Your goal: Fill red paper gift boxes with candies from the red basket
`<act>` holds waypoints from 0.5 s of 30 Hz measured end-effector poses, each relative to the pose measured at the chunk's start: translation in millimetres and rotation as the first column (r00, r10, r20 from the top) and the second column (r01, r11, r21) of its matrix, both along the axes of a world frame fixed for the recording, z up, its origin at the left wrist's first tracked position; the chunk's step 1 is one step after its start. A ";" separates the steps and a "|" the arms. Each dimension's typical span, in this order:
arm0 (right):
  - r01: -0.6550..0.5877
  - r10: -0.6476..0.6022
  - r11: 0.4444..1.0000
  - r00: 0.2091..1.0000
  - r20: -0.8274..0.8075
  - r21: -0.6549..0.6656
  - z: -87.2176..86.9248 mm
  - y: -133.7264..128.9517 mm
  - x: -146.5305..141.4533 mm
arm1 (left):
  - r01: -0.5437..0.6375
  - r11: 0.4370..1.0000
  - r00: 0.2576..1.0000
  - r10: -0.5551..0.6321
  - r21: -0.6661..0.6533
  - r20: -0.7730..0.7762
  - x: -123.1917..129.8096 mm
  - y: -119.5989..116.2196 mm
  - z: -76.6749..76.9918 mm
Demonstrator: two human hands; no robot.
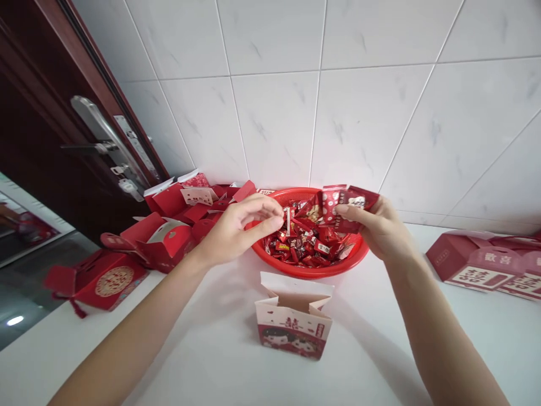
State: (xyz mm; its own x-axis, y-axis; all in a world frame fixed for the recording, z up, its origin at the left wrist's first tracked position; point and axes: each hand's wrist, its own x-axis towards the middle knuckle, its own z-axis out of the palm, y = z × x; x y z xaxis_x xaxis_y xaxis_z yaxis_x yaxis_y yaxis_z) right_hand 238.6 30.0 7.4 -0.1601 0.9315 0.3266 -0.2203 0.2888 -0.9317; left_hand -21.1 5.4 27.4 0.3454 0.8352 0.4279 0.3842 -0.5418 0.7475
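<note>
Printed red candy packets [333, 204] were pinched in the right hand [385, 228]; the left hand [240, 230] was half-curled, grip unclear. The lower-centre carton [292, 327] was flanked by tabletop [359, 361].

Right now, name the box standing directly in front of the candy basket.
The cream-and-red box, upright and open-topped: it stands alone before the red basket, while the other boxes sit grouped at left and right.

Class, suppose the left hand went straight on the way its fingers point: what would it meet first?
The left hand would probably meet the wrapped sweets in the red basket first; how near they are in depth is unclear from this one view.
</note>
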 end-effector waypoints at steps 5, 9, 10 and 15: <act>-0.030 0.018 0.992 0.995 0.096 0.125 31.5 -43.0 12.1 | 0.037 0.995 0.968 -0.058 -0.091 -0.243 -20.8 -56.4 9.1; -0.151 0.105 0.981 0.939 0.327 0.119 43.1 -73.1 5.2 | 0.031 0.984 0.905 -0.102 -0.176 -0.413 -13.4 -74.8 -2.1; -0.151 0.099 0.982 0.922 0.374 0.114 43.6 -78.6 1.6 | 0.025 0.984 0.897 -0.100 -0.177 -0.431 -9.8 -75.8 -5.8; -0.127 0.001 0.973 0.838 0.546 0.193 38.5 -93.1 -13.4 | -0.027 0.987 0.923 -0.037 -0.160 -0.383 2.8 -72.8 -18.7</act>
